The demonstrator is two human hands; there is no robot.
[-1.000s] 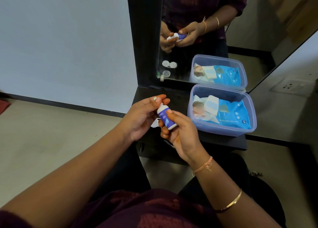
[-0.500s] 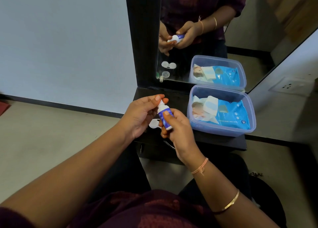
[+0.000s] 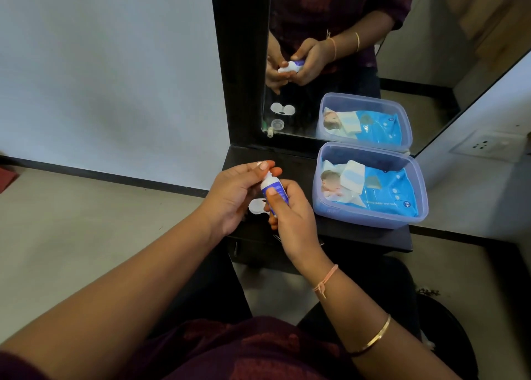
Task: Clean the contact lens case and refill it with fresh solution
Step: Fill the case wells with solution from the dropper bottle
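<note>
A small white solution bottle [image 3: 271,185] with a blue label is held tilted above the black shelf [image 3: 330,230]. My right hand [image 3: 290,216] grips its body from below. My left hand [image 3: 232,196] pinches the bottle's top with thumb and fingers. The white contact lens case [image 3: 256,206] lies on the shelf just under my hands, mostly hidden by them. The mirror [image 3: 373,63] shows the case's two round wells and a small clear cap beside them.
A translucent blue plastic tub [image 3: 413,219] with a blue pack of baby wet wipes [image 3: 382,190] stands on the shelf's right half. The mirror rises right behind the shelf. Grey floor lies to the left, and a wall socket [image 3: 482,145] sits at the right.
Both hands and the bottle have shifted slightly left and up, and the bottle stands a little more upright. The lens case now shows below my left hand.
</note>
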